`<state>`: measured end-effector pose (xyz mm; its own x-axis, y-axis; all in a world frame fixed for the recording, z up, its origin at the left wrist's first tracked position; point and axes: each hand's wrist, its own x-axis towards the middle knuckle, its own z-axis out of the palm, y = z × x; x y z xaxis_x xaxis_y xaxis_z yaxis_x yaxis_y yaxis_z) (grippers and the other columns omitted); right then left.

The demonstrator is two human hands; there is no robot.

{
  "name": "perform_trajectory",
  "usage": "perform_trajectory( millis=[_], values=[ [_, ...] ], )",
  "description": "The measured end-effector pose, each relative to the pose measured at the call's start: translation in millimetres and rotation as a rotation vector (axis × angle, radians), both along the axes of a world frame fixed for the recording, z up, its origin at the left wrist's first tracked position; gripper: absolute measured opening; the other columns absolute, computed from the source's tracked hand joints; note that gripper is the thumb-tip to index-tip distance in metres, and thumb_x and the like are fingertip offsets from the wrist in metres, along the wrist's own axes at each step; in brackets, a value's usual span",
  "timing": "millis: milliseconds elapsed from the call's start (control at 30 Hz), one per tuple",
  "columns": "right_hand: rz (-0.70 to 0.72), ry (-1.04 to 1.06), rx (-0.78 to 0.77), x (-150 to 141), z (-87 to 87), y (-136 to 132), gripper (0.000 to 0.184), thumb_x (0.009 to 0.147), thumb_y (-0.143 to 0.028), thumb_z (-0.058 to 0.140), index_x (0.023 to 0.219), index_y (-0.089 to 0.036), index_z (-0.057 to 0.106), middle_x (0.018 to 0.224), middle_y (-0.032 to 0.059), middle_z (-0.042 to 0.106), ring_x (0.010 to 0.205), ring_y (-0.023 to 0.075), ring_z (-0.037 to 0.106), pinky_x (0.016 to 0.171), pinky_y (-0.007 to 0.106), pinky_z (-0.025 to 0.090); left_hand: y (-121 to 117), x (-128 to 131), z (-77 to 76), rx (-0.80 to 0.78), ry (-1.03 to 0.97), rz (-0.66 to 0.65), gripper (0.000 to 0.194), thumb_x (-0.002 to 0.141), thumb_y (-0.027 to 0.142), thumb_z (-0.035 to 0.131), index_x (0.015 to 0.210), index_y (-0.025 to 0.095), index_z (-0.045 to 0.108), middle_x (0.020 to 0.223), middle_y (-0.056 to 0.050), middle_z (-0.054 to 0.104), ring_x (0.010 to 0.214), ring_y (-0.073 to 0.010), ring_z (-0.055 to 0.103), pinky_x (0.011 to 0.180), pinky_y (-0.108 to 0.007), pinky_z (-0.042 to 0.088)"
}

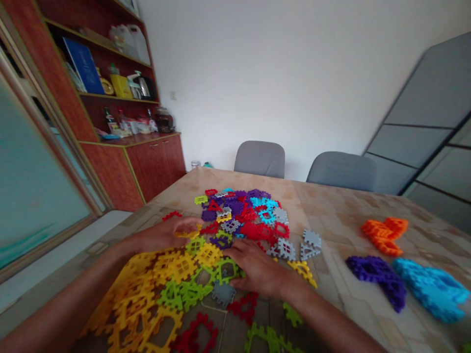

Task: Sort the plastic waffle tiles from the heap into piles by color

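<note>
Many flat plastic interlocking building pieces with toothed edges are spread over the table. My left hand (175, 232) has its fingers curled on a yellow interlocking piece (192, 232), above a heap of yellow pieces (184, 266). My right hand (254, 264) reaches over the pile from the right. Its thumb is apart from its fingers, and nothing shows held between them. By the thumb lie a green piece (225, 269) and a grey piece (223, 293). Purple, red and light blue pieces lie mixed beyond the hands.
Stacked orange pieces (384, 233), purple pieces (379, 277) and blue pieces (430, 287) sit on the table's right side. Grey chairs (259, 159) stand behind the table (331, 206). At the left is a wooden cabinet (154, 164) with bottles and a kettle.
</note>
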<state>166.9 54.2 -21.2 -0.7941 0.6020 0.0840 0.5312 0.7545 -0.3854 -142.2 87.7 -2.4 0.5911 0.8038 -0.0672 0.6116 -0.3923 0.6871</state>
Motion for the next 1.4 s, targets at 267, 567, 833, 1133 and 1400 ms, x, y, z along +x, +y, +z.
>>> perform_trajectory(
  millis=[267,567,833,1133,1400],
  values=[
    [0.132,-0.02,-0.107,33,12.9,-2,0.051,0.069,-0.026,0.084,0.117,-0.018,0.067,0.12,0.01,0.063,0.115,0.0282,0.057,0.099,0.041,0.046,-3,-11,10.3,0.015,0.124,0.013,0.05,0.087,0.054,0.06,0.131,0.028,0.06,0.125,-0.004,0.071,0.111,-0.0267,0.067,0.088,-0.029,0.054],
    [0.066,0.022,-0.063,21,22.1,15,0.038,0.085,-0.025,0.075,0.121,-0.017,0.065,0.117,0.01,0.07,0.107,0.0243,0.064,0.093,0.035,0.049,-6,20,-0.4,0.252,0.305,0.072,0.029,0.078,0.025,0.063,0.106,0.024,0.07,0.109,-0.005,0.072,0.104,-0.0294,0.066,0.088,-0.034,0.05],
    [0.179,-0.004,0.064,-27,13.1,12,0.036,0.086,-0.028,0.076,0.118,-0.015,0.066,0.129,0.0142,0.065,0.119,0.0289,0.058,0.101,0.041,0.044,-10,29,-10.5,0.344,0.352,0.085,0.01,0.084,0.025,0.06,0.09,0.021,0.067,0.1,-0.009,0.066,0.097,-0.0295,0.062,0.082,-0.035,0.048],
    [0.186,-0.014,0.04,8,17.6,18,0.009,0.093,-0.022,0.067,0.087,-0.018,0.071,0.085,0.0027,0.072,0.082,0.016,0.066,0.076,0.025,0.045,8,22,-33.6,0.392,0.363,0.107,0.019,0.097,0.035,0.065,0.099,0.016,0.065,0.104,-0.005,0.066,0.094,-0.0215,0.065,0.085,-0.041,0.054],
    [0.011,-0.08,0.07,-10,20.9,24,0.012,0.093,-0.018,0.063,0.102,-0.017,0.071,0.098,0.0066,0.075,0.093,0.0198,0.069,0.078,0.026,0.047,6,22,-26.4,0.392,0.429,0.095,0.022,0.097,0.035,0.066,0.11,0.017,0.066,0.115,-0.007,0.066,0.101,-0.0235,0.066,0.088,-0.045,0.056]
  ],
)
